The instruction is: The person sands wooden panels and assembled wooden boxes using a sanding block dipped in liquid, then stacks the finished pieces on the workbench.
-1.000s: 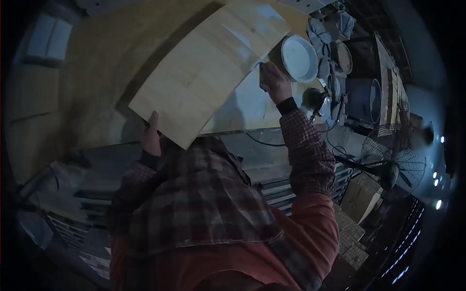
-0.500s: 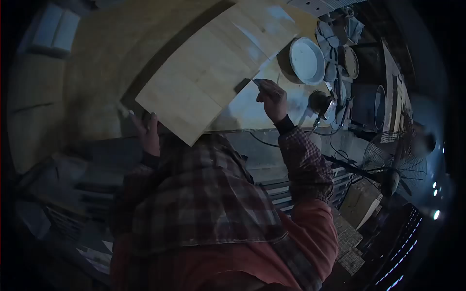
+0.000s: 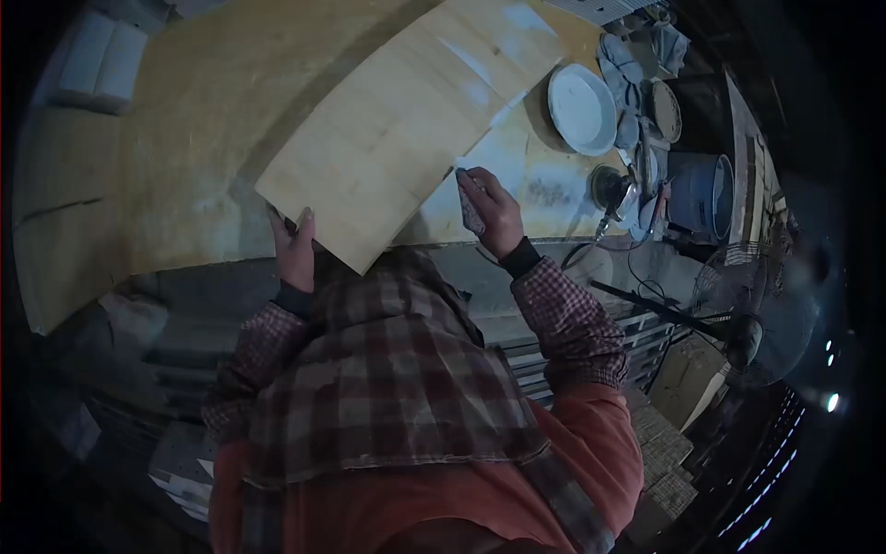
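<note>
Head, hands (image 3: 498, 217) at board (image 3: 369, 138) edges (bowl (image 3: 581, 111) apart)

1. Left hand (image 3: 295, 258), at 9 o'clock: points towards 12, thumb (image 3: 307, 227) set apart from the fingers, whose tips are partly hidden.
2. Left wrist (image 3: 293, 300) slightly bent; left forearm (image 3: 261, 346) slants towards 1 o'clock.
3. Right hand (image 3: 498, 217), at 1 o'clock: fingers curled in a grip, pointing towards 11.
4. Right wrist (image 3: 522, 259) nearly straight; right forearm (image 3: 572, 319) angles towards 11, elbow bent at 4 o'clock.
</note>
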The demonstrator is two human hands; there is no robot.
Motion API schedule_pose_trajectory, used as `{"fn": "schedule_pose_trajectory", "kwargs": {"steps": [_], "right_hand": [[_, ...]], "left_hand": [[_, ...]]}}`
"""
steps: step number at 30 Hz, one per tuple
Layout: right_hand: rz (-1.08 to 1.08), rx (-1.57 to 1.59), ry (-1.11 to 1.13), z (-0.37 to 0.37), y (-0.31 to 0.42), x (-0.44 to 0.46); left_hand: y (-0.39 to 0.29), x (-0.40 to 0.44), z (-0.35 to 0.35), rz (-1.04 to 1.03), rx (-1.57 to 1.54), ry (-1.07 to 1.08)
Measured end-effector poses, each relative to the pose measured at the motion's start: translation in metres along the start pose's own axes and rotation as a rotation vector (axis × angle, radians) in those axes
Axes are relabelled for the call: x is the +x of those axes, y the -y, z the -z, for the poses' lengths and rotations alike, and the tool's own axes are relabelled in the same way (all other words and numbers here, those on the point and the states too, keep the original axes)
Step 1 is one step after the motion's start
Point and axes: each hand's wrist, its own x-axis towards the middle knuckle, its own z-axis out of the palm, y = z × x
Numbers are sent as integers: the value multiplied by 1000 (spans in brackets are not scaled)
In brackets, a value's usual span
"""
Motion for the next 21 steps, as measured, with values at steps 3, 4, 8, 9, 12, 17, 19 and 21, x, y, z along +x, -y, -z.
{"fn": "schedule_pose_trajectory", "kwargs": {"steps": [3, 4, 8, 9, 12, 17, 19, 21], "right_hand": [[-23, 29, -70, 1, -7, 10], [-16, -29, 0, -4, -10, 6], [86, -326, 62, -6, -20, -8], [84, -338, 104, -2, -22, -8], [52, -125, -2, 9, -14, 6], [50, -106, 16, -7, -10, 5], [57, -156, 122, -1, -4, 7], [102, -164, 79, 0, -7, 3]], "left_hand": [[-2, 0, -6, -14, -18, 46], [-2, 0, -6, 21, 69, 60], [-14, -4, -16, 96, 128, 52], [-9, -1, -19, -13, 51, 39], [-4, 1, -9, -16, 16, 48], [-2, 1, -4, 22, -11, 113], [1, 1, -5, 41, -42, 80], [-2, -1, -8, 63, -63, 69]]}}
